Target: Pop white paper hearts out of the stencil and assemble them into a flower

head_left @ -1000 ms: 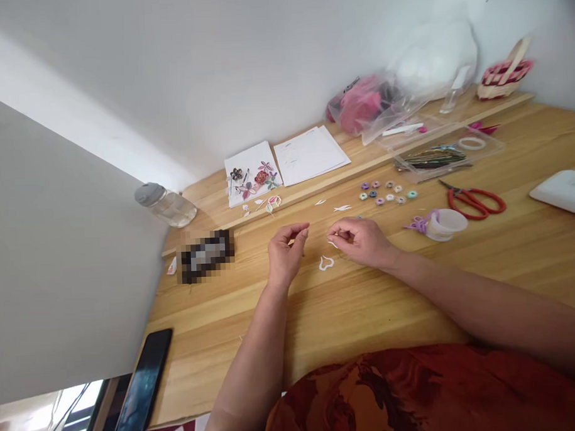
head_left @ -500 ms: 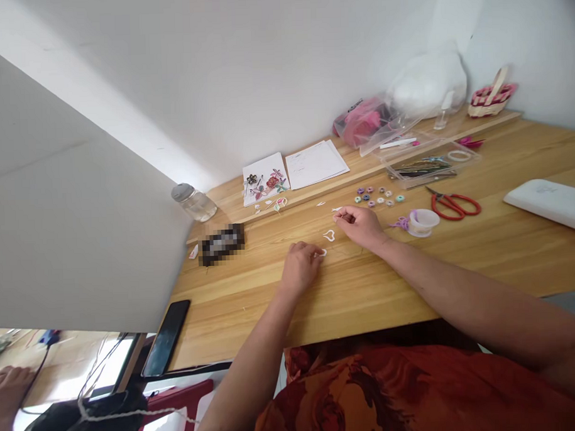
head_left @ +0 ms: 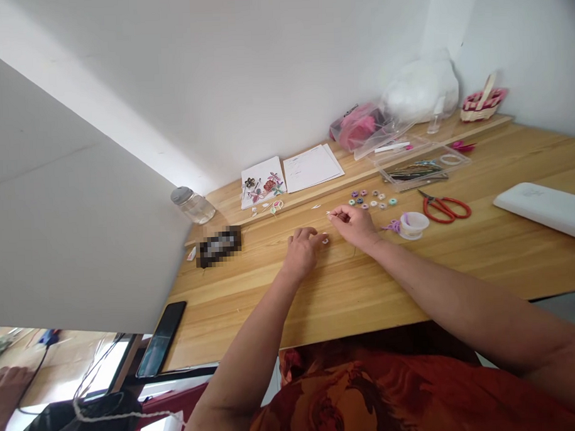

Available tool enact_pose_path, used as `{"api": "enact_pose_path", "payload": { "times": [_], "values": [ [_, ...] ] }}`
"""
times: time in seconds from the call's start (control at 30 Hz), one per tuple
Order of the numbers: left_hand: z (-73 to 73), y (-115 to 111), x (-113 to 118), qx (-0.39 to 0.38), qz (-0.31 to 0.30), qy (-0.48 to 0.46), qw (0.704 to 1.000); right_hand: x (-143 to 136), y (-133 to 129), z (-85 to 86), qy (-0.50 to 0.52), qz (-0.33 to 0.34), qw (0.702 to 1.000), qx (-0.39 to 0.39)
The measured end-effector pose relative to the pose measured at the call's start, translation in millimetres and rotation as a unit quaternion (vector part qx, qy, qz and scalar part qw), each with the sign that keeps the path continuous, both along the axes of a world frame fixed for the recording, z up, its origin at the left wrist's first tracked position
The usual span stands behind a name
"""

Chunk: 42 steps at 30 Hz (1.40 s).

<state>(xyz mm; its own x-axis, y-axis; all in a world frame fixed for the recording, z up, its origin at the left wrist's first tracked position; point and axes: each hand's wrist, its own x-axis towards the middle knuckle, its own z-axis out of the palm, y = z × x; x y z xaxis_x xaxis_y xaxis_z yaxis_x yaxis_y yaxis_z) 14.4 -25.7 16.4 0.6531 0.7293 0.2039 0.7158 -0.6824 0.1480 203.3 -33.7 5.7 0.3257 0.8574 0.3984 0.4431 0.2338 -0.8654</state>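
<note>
Small white paper curl (head_left: 325, 240), looped, pale against the wood, lying on the table (head_left: 459, 260) right at the fingertips of the left hand (head_left: 302, 253); too tiny to make out its exact shape, partly covered by those fingertips. Left hand knuckles up, fingers curled down together onto the curl. Just beyond, right hand (head_left: 354, 223) resting on the table, thumb and forefinger pinched together on a thin white sliver (head_left: 329, 213) poking out toward the wall; hard to tell what kind of piece. Past the right hand, a scatter of small coloured coils (head_left: 372, 200), purple, green and pale. To its right, a small white cup (head_left: 414, 224) with purple bits beside it, then red-handled scissors (head_left: 444, 207). Farther back, a clear tray (head_left: 420, 167) of thin strips, contents blurred. Behind the left hand, a card with paper flowers (head_left: 262, 182) and white sheets (head_left: 311, 166). Off to the left, a blurred dark patch (head_left: 219, 245), a jar (head_left: 193, 205), and a phone (head_left: 162, 338) near the table's edge.
</note>
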Motion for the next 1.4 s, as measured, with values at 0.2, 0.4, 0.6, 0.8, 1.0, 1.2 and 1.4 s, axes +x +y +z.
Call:
{"api": "enact_pose_path", "payload": {
  "times": [0.2,0.4,0.6,0.8,1.0,1.2,1.4],
  "values": [
    [2.5,1.3,-26.5,-0.030,0.088,0.013,0.996,-1.1,-1.6,1.2,0.002,0.029,1.000,0.003],
    [13.5,5.5,-33.5,-0.121,0.163,-0.281,0.938,-5.5,-6.5,3.7,0.011,0.072,0.997,0.005],
    [34.2,0.5,5.8,-0.462,0.133,-0.542,0.689,-7.6,-6.9,1.7,0.012,0.095,0.995,0.005],
    [30.5,8.6,17.1,-0.550,0.126,-0.580,0.587,-6.9,-6.7,4.7,0.008,0.081,0.997,0.010],
    [17.6,13.8,9.9,-0.571,0.074,-0.592,0.564,-8.6,-11.0,13.2,-0.001,0.091,0.996,0.000],
    [11.3,13.3,-0.8,-0.606,0.035,-0.492,0.624,-3.7,-9.1,14.9,-0.025,0.082,0.996,0.004],
    [14.2,12.1,-4.0,-0.596,0.045,-0.477,0.644,-1.4,-9.2,15.7,-0.047,0.059,0.997,0.007]
  ]
}}
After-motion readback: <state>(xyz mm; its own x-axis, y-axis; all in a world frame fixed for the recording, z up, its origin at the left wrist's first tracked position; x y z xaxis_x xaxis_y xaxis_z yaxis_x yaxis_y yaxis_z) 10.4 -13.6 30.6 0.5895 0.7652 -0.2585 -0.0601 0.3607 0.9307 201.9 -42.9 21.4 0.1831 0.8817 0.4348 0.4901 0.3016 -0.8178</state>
